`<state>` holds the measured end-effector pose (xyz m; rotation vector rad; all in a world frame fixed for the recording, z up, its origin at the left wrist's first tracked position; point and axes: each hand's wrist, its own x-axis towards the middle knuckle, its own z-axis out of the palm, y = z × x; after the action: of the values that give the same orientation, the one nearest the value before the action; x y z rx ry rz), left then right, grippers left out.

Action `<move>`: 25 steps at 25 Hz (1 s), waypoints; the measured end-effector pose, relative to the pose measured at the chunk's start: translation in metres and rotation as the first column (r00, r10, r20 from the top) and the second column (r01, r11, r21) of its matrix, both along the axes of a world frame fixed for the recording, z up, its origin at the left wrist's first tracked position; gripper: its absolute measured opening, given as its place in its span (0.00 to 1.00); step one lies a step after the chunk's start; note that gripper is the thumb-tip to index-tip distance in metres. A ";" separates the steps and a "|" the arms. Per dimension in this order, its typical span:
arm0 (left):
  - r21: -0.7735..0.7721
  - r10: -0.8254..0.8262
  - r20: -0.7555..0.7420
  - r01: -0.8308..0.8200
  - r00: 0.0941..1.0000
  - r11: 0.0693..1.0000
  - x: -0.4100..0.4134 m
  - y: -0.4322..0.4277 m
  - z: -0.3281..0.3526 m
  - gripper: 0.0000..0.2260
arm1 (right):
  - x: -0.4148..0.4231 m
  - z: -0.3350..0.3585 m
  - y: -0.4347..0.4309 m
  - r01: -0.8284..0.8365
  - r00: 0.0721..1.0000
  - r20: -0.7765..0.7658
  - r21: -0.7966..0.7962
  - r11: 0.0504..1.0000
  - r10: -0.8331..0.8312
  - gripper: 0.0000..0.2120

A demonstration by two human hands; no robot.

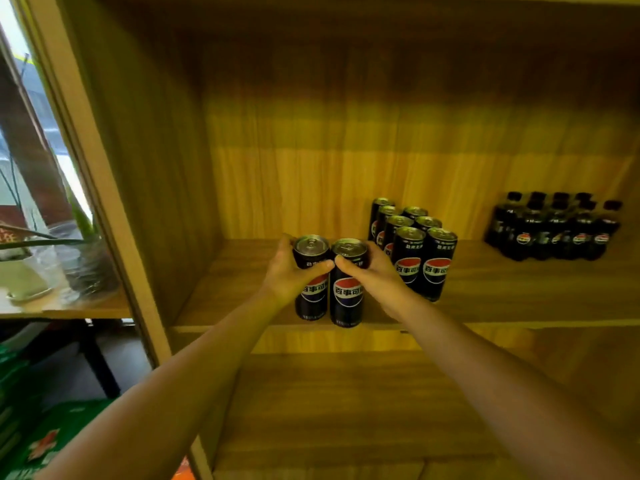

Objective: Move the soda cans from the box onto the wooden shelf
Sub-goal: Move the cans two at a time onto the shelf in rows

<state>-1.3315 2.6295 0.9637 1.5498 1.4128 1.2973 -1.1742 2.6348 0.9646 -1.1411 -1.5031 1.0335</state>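
Two tall black soda cans stand side by side near the front edge of the wooden shelf. My left hand wraps the left can from its left side. My right hand wraps the right can from its right side. Both thumbs meet across the fronts of the cans. Just to the right, several more black cans stand in two rows running toward the back of the shelf. The box is not in view.
A pack of small dark soda bottles sits at the right of the same shelf. A lower shelf board lies below. Left of the cabinet's side panel, a table holds potted plants. Green cartons lie on the floor.
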 end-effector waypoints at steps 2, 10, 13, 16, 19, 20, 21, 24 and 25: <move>0.005 0.006 -0.007 -0.006 1.000 1.000 0.005 0.015 -0.005 0.28 | 0.003 -0.009 0.020 -0.015 1.000 -0.009 0.009 1.000 0.015 0.23; -0.040 0.049 0.015 -0.048 0.999 0.998 0.008 0.054 -0.016 0.28 | -0.002 -0.025 0.072 -0.014 0.999 -0.034 -0.010 1.000 0.013 0.26; -0.025 0.029 0.056 -0.028 0.998 0.999 0.012 0.056 -0.019 0.27 | -0.001 -0.029 0.079 -0.009 0.998 -0.068 -0.037 0.999 0.006 0.28; -0.021 0.017 0.055 -0.016 0.998 1.000 0.007 0.052 -0.036 0.32 | 0.004 -0.055 0.069 0.036 0.994 -0.101 -0.103 0.994 -0.047 0.32; -0.162 0.101 -0.387 -0.176 0.916 0.971 -0.005 0.053 -0.075 0.41 | 0.007 -0.094 0.054 0.133 0.930 0.346 -0.006 0.991 -0.123 0.30; -0.167 0.090 -0.581 -0.226 0.809 0.960 -0.006 0.054 -0.089 0.42 | 0.006 -0.103 0.055 0.158 0.835 0.523 0.070 0.985 -0.171 0.30; -0.124 0.088 -0.702 -0.243 0.707 0.962 -0.006 0.056 -0.100 0.42 | 0.004 -0.107 0.058 0.175 0.739 0.633 0.151 0.973 -0.231 0.30; 0.030 0.169 -0.799 -0.243 0.576 0.970 -0.002 0.067 -0.112 0.42 | -0.001 -0.107 0.072 0.231 0.612 0.714 0.250 0.940 -0.340 0.30; 0.029 0.171 -0.809 -0.253 0.563 0.967 -0.001 0.071 -0.113 0.42 | -0.002 -0.108 0.076 0.244 0.595 0.716 0.271 0.931 -0.364 0.31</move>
<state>-1.3329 2.7006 0.8506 2.0783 2.2415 0.5772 -1.1759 2.7111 0.8568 -1.7814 -1.8722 0.1521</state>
